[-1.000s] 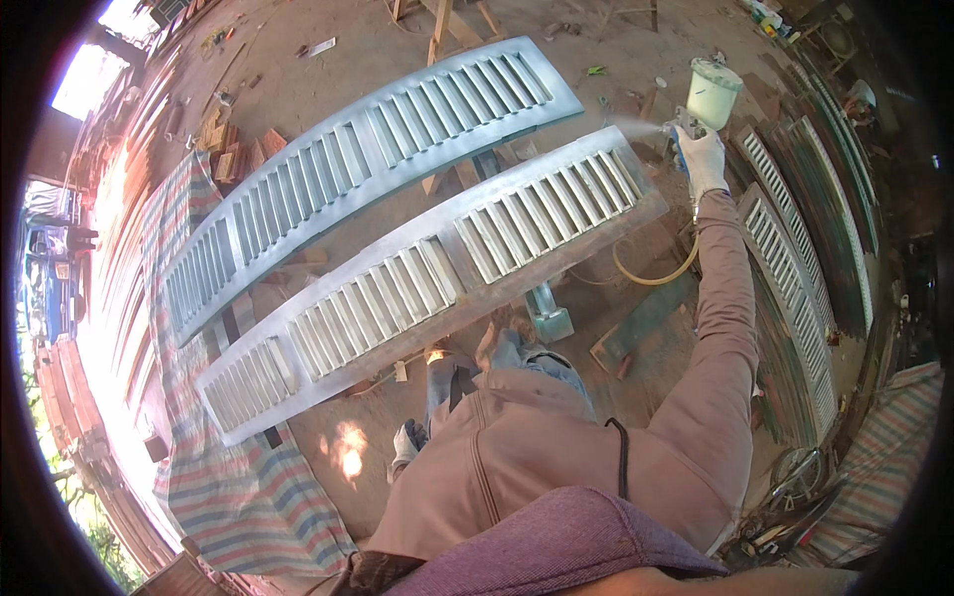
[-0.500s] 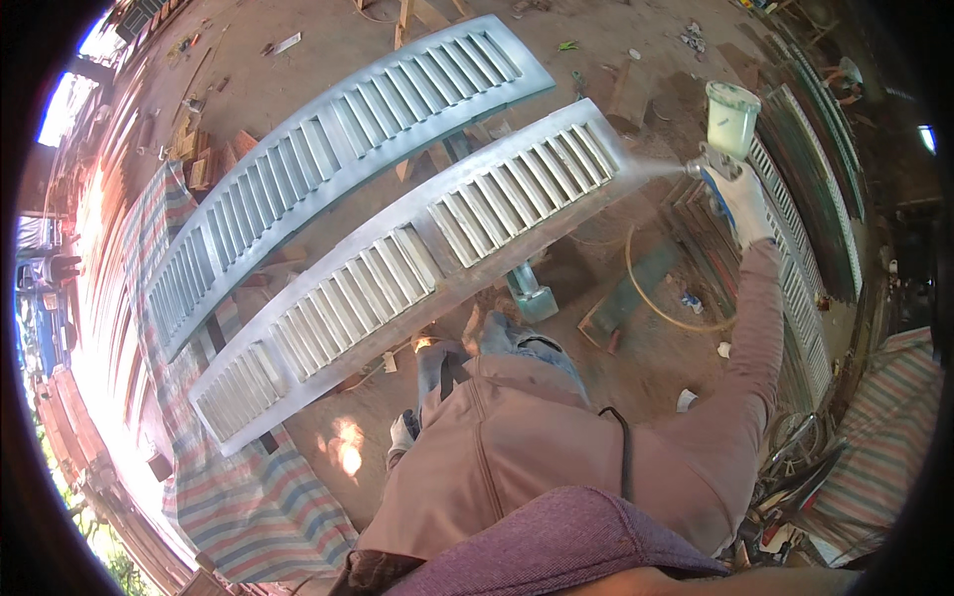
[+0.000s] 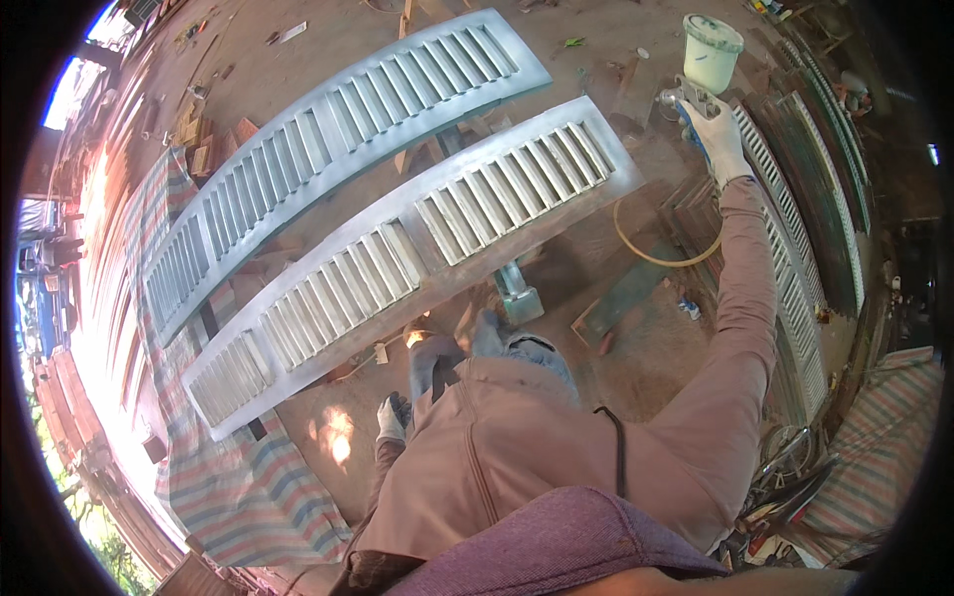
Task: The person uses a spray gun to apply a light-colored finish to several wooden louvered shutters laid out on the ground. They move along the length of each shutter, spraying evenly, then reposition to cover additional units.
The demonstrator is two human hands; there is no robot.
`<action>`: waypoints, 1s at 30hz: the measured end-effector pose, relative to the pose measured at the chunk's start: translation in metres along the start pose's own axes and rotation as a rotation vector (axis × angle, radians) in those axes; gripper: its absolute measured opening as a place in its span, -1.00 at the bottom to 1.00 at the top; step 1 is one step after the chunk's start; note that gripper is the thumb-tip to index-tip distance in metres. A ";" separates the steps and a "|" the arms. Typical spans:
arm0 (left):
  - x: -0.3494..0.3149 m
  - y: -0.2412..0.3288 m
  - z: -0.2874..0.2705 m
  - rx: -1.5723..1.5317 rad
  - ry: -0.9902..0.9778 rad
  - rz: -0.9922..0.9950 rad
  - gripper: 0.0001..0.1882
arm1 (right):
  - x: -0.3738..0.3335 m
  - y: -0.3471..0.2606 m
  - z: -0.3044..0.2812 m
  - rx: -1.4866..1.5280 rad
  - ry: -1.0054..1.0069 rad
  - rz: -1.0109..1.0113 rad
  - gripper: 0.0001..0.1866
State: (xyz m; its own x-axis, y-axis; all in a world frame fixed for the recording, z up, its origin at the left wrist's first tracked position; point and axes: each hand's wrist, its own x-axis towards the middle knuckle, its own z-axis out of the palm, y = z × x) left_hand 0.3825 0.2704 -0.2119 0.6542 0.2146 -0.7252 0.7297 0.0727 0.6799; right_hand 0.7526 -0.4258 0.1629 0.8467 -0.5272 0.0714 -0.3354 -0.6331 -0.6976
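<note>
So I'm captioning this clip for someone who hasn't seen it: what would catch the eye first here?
Two long grey louvred shutters lie side by side across the middle, raised above the dirt floor. At upper right the gloved right hand holds a spray gun with a pale green cup on top, beside the nearer shutter's end. The gloved left hand hangs low by the person's body.

Looks like an open-air carpentry or paint workshop to me. Bare dirt floor (image 3: 328, 60) littered with wood scraps (image 3: 204, 139) up around 11 o'clock, two long louvered shutters (image 3: 417, 253) propped up in the middle, more finished shutters (image 3: 795, 258) stacked at 3 o'clock, and a striped tarp (image 3: 234, 487) spread at 7 o'clock.
</note>
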 end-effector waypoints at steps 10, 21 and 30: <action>-0.008 -0.072 -0.003 1.239 -0.166 0.349 -0.68 | -0.080 0.034 -0.073 -0.151 -0.121 0.162 -0.43; 0.033 0.063 0.054 -0.152 0.057 -0.303 -0.75 | -0.050 0.053 -0.041 -0.020 -0.098 0.004 -0.55; -0.007 0.023 0.022 -0.358 -0.031 -0.293 -0.68 | -0.033 0.102 -0.024 -0.166 0.058 -0.093 -0.52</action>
State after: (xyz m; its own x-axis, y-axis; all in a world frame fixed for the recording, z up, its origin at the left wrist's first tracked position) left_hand 0.3990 0.2490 -0.1941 0.4405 0.1058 -0.8915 0.7736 0.4592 0.4367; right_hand 0.6805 -0.4867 0.1060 0.8534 -0.4911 0.1746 -0.3243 -0.7626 -0.5597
